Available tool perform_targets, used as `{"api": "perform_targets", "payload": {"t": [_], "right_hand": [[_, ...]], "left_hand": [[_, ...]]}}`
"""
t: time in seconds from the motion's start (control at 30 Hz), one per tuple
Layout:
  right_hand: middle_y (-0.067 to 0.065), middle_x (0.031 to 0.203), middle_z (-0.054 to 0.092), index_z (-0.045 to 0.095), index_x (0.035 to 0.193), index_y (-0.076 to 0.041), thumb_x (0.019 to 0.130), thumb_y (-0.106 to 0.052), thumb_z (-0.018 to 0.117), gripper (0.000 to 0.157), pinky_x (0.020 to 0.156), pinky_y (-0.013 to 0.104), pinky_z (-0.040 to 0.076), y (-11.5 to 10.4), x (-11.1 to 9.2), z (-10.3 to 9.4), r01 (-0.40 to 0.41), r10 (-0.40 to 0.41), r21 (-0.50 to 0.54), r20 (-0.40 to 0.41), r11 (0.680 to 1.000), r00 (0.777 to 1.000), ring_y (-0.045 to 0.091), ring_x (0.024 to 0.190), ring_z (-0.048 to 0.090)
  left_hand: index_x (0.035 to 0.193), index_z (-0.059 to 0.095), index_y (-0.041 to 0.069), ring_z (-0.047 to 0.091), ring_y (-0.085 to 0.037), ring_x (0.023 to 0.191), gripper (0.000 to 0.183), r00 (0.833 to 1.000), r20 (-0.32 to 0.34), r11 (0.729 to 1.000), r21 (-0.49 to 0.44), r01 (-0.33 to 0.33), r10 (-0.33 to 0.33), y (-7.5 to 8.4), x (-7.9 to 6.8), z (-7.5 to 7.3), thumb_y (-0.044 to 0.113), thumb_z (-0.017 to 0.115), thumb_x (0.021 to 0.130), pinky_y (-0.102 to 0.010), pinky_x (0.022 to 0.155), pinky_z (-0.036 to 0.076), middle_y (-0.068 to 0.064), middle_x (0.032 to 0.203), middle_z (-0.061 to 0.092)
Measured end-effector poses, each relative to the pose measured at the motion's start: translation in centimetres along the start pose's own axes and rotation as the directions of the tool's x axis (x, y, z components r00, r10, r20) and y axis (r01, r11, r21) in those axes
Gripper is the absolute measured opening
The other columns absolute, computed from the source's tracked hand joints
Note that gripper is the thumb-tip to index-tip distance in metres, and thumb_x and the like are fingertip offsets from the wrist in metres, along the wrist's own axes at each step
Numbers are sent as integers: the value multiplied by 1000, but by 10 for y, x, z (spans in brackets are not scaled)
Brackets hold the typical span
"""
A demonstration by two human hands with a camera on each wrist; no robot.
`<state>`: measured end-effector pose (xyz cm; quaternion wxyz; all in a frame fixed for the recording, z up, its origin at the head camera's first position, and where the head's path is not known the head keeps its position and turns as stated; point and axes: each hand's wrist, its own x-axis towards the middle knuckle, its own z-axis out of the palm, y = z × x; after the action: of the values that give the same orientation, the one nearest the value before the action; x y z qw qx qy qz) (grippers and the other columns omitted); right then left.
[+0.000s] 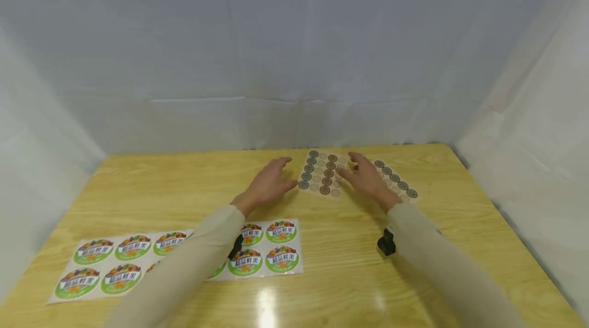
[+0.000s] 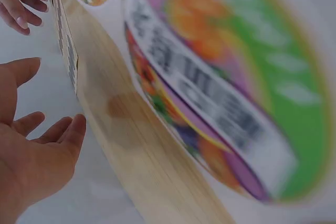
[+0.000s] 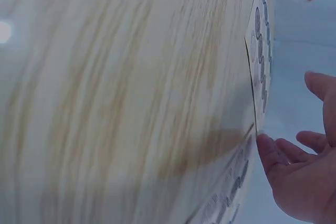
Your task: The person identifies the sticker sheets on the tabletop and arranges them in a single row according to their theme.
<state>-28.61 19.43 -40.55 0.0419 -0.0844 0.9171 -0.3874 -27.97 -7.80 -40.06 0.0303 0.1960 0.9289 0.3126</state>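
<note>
Two sheets of small round stickers lie at the far side of the table. The middle sticker sheet [image 1: 317,174] has rows of blue-grey, pale and reddish-brown circles. My left hand [image 1: 271,183] hovers just left of it, fingers spread and empty. Over its right edge is my right hand [image 1: 365,177], fingers loosely bent with nothing between them. That hand and wrist partly cover the right sticker sheet [image 1: 395,178], which lies slanted. Beneath my left forearm are large round fruit-label stickers [image 1: 281,259] on a white backing, partly hidden by the sleeve.
The wooden table [image 1: 340,292] has a white sheet hanging behind it [image 1: 276,62] and more at both sides. Dark wrist straps [image 1: 386,242] show on the forearms. Light glares off the table's near part.
</note>
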Motion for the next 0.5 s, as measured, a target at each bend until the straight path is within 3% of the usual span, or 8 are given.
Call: {"api": "perform_targets", "payload": {"t": [0.17, 0.33, 0.5], "right_hand": [[24, 145, 35, 25, 148, 2, 98, -32, 55, 68, 98, 51, 39, 0, -1, 4, -31, 31, -3, -48, 1000, 998, 39, 124, 43], [24, 147, 32, 23, 149, 3, 99, -33, 54, 69, 100, 50, 37, 0, -1, 8, -91, 92, 39, -46, 995, 995, 38, 129, 39], [23, 148, 31, 21, 149, 4, 96, -39, 56, 76, 103, 48, 34, -2, 6, 13, -128, 129, 53, -23, 990, 991, 37, 134, 33]], "left_hand": [[144, 34, 0, 42, -33, 127, 67, 1000, 14, 999, -36, 10, -10, 8, 22, 13, 23, 66, 90, -41, 105, 32, -21, 139, 44], [143, 35, -1, 38, -35, 130, 65, 999, 35, 999, 18, 26, -27, 14, 39, 22, 24, 64, 91, -40, 108, 28, -22, 139, 44], [140, 39, -4, 41, -37, 127, 61, 999, 10, 998, 53, 39, -40, 16, 50, 21, 23, 63, 91, -41, 106, 30, -24, 135, 47]]}}
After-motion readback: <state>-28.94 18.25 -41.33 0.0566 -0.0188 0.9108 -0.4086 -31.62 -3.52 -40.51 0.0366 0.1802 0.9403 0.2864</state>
